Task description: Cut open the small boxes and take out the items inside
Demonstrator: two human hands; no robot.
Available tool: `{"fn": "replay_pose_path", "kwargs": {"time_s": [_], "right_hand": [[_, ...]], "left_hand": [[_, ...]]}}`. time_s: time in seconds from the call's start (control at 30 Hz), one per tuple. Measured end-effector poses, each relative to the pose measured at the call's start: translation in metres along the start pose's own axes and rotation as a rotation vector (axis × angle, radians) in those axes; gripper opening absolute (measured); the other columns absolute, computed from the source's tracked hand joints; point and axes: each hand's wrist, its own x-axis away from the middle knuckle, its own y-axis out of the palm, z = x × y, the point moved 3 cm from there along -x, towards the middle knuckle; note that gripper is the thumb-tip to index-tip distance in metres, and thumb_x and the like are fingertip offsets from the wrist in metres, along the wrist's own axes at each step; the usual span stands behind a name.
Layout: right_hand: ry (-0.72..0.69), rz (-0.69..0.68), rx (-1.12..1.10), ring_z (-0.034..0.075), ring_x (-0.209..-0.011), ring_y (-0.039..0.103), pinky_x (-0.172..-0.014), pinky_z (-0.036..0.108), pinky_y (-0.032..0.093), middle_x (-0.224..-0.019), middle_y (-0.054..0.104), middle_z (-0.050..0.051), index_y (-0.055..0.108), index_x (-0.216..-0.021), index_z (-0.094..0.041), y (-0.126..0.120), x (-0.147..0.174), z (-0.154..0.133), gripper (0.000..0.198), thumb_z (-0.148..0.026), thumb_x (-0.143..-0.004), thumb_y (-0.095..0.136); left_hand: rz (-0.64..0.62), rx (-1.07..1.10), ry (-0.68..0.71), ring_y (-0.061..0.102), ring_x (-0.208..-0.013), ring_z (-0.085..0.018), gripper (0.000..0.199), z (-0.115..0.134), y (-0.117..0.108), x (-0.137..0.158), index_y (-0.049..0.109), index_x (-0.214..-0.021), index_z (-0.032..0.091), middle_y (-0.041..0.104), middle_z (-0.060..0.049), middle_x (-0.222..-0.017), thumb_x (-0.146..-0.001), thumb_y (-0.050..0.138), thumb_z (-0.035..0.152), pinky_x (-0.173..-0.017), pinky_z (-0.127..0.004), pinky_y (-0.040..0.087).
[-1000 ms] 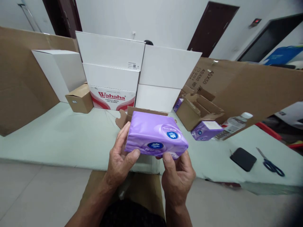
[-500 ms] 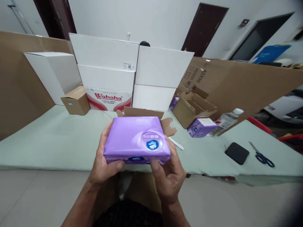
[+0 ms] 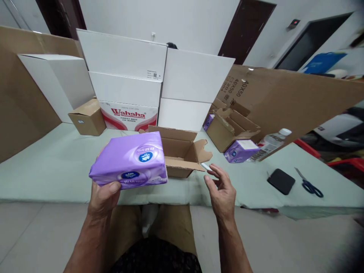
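Observation:
A purple tissue pack (image 3: 122,151) with blue logos is held up above the table by my left hand (image 3: 104,197), thumb on its front face and fingers hidden beneath. Behind the pack and to its right, an open cardboard box (image 3: 182,167) stands with its flaps spread, partly covered by the pack. My right hand (image 3: 220,189) is off the pack, fingers apart and holding nothing, just right of the box's front corner. Beyond its fingertips a thin white object (image 3: 206,166) lies partly hidden by the box flap and hand.
Rightward stand another open carton (image 3: 227,131), a second purple tissue pack (image 3: 241,151), a clear bottle (image 3: 271,144), a black flat case (image 3: 281,181) and scissors (image 3: 308,184). Further back are a small closed carton (image 3: 88,119), a Wahaba box (image 3: 127,115) and white panels (image 3: 187,79).
The tissue pack has moved left and tilted in my left hand. My right hand has let go of it and moved right, uncovering the open box.

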Motion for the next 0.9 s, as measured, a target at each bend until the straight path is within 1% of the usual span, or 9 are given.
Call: {"fn": "replay_pose_path", "kwargs": {"time_s": [0.07,0.13,0.27,0.33,0.4,0.47,0.57,0.77,0.9], "right_hand": [[-0.066,-0.087,0.06,0.027,-0.113,0.069,-0.08,0.038,0.06,-0.144,0.06,0.014,0.071,-0.127,-0.026,0.003,-0.012,0.009,0.041,-0.04,-0.089,0.07],[-0.146,-0.173,0.146,0.03,-0.125,0.064,-0.088,0.042,0.06,-0.151,0.055,0.013,0.068,-0.134,-0.029,0.007,-0.02,0.013,0.046,-0.041,-0.09,0.069],[-0.401,-0.317,0.384,0.035,-0.146,0.048,-0.11,0.054,0.048,-0.16,0.048,0.011,0.068,-0.136,-0.03,0.015,-0.027,0.009,0.043,-0.033,-0.093,0.063],[-0.521,-0.376,0.469,0.035,-0.149,0.043,-0.112,0.056,0.045,-0.161,0.048,0.01,0.067,-0.137,-0.03,0.019,-0.029,0.005,0.045,-0.025,-0.093,0.06],[-0.598,-0.433,0.507,0.035,-0.15,0.042,-0.11,0.056,0.046,-0.159,0.052,0.01,0.066,-0.137,-0.028,0.023,-0.031,0.002,0.047,-0.02,-0.092,0.059],[-0.618,-0.456,0.518,0.035,-0.149,0.044,-0.109,0.057,0.047,-0.156,0.054,0.011,0.068,-0.134,-0.027,0.026,-0.034,0.001,0.047,-0.016,-0.09,0.058],[-0.579,-0.426,0.516,0.035,-0.146,0.047,-0.11,0.058,0.048,-0.157,0.053,0.012,0.073,-0.126,-0.026,0.029,-0.04,0.003,0.047,-0.01,-0.087,0.054],[-0.511,-0.383,0.44,0.028,-0.133,0.061,-0.103,0.045,0.057,-0.157,0.05,0.01,0.077,-0.117,-0.025,0.035,-0.045,0.007,0.055,0.0,-0.077,0.049],[-0.504,-0.388,0.374,0.028,-0.13,0.063,-0.102,0.045,0.057,-0.153,0.054,0.011,0.077,-0.109,-0.023,0.041,-0.045,0.004,0.048,-0.001,-0.076,0.05]], "left_hand": [[0.046,0.037,-0.01,0.07,-0.12,-0.036,0.087,0.002,-0.001,-0.001,0.069,-0.133,0.028,0.076,-0.009,-0.125,-0.052,0.095,0.043,-0.092,-0.04,0.063],[0.078,0.051,-0.02,0.071,-0.118,-0.036,0.084,0.004,-0.002,-0.001,0.072,-0.129,0.027,0.077,-0.009,-0.123,-0.05,0.096,0.041,-0.088,-0.038,0.064],[0.113,0.049,-0.026,0.07,-0.119,-0.037,0.086,0.007,-0.005,-0.001,0.073,-0.127,0.026,0.077,-0.009,-0.123,-0.046,0.097,0.041,-0.089,-0.039,0.065],[0.132,0.05,-0.024,0.071,-0.118,-0.037,0.086,0.007,-0.006,-0.002,0.074,-0.125,0.025,0.078,-0.01,-0.121,-0.044,0.097,0.042,-0.088,-0.039,0.065],[0.151,0.048,-0.024,0.071,-0.117,-0.037,0.085,0.007,-0.007,-0.003,0.075,-0.123,0.025,0.079,-0.01,-0.119,-0.043,0.098,0.042,-0.086,-0.038,0.065],[0.16,0.046,-0.028,0.072,-0.116,-0.036,0.084,0.007,-0.008,-0.004,0.076,-0.122,0.024,0.079,-0.01,-0.117,-0.043,0.098,0.042,-0.086,-0.038,0.066],[0.162,0.05,-0.027,0.072,-0.114,-0.037,0.084,0.007,-0.009,-0.005,0.076,-0.121,0.024,0.079,-0.01,-0.115,-0.042,0.098,0.042,-0.086,-0.039,0.066],[0.16,0.059,0.001,0.072,-0.115,-0.038,0.086,0.013,-0.008,-0.002,0.073,-0.125,0.026,0.078,-0.009,-0.12,-0.044,0.098,0.041,-0.094,-0.045,0.063],[0.155,0.043,0.015,0.07,-0.119,-0.038,0.085,0.015,-0.008,0.0,0.072,-0.126,0.027,0.078,-0.008,-0.12,-0.046,0.097,0.041,-0.099,-0.047,0.061]]}}
